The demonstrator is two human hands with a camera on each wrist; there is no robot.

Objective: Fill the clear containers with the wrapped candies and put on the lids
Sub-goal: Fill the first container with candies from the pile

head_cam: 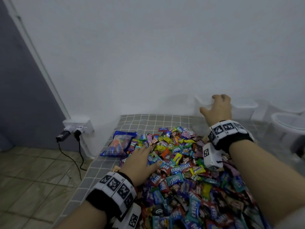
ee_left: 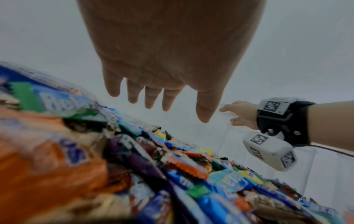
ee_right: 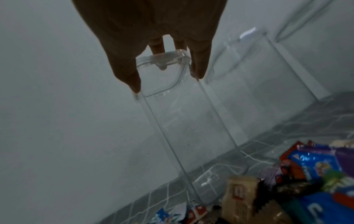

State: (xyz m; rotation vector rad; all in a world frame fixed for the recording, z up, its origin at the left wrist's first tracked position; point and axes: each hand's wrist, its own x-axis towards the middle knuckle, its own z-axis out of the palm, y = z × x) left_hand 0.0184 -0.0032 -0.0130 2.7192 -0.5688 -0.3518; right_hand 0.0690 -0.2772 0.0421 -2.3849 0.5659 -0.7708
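A big heap of wrapped candies (head_cam: 189,171) covers the grey checked table; it also fills the lower part of the left wrist view (ee_left: 172,166). My left hand (head_cam: 142,159) lies flat on the heap's left side, fingers (ee_left: 149,97) straight and holding nothing. My right hand (head_cam: 216,108) reaches to the back wall and grips the top rim of a tall clear container (head_cam: 202,103). In the right wrist view the thumb and a finger of that hand (ee_right: 166,78) clasp the container's (ee_right: 191,128) two sides. The container is empty and stands upright.
More clear containers stand along the wall at the right (head_cam: 244,108) (head_cam: 287,124), one right beside the gripped one (ee_right: 268,75). A blue candy bag (head_cam: 118,144) lies at the heap's far left. A wall socket with plugs (head_cam: 77,128) sits beyond the table's left edge.
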